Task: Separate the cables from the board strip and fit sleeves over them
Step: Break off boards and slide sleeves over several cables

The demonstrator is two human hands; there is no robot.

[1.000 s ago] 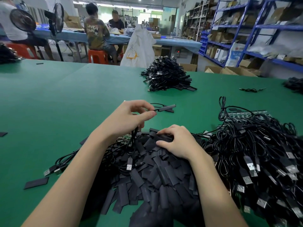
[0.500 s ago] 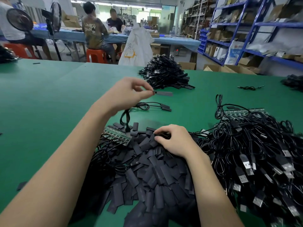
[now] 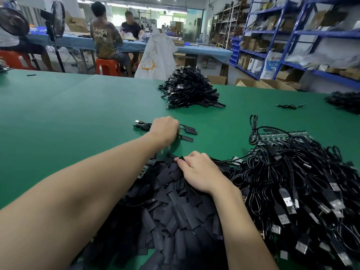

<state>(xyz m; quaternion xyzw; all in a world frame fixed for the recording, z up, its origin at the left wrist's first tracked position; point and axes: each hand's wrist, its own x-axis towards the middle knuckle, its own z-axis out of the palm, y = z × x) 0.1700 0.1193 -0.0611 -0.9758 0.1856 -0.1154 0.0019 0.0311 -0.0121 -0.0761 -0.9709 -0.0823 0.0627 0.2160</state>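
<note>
Scene: a person sat at a green desk (image 3: 68, 114), both bare arms reaching forward, seen from a camera on the head.

Left hand: the left hand (image 3: 165, 129) was stretched to the far middle of the desk, knuckles up, fingers curled down onto a small bunch of sleeved cables (image 3: 187, 131). Whether its grip was closed on one of them or letting go could not be told; the fingertips were hidden under the hand.

Sleeved cables: they lay flat just beyond the hand, long axis running left to right, plugs poking out on the left side of the hand and flat black sleeve ends on the right.

Right hand: the right hand (image 3: 198, 172) rested nearer the body on top of the sleeve pile (image 3: 171, 207), thumb and forefinger pinched tight on one loose sleeve (image 3: 181, 158) at the pile's far edge.

Cable heap: unsleeved cables (image 3: 302, 182) lay tangled directly to the right of the right hand, touching the sleeve pile, with the green board strip (image 3: 282, 134) at their far side.

Key relation: the next cable lay to the right, so the right hand was much the nearer, but it was occupied; the left hand would have to travel back toward the body and across.

Finished pile: a larger mound of done cables (image 3: 191, 90) sat farther away, well apart.
</note>
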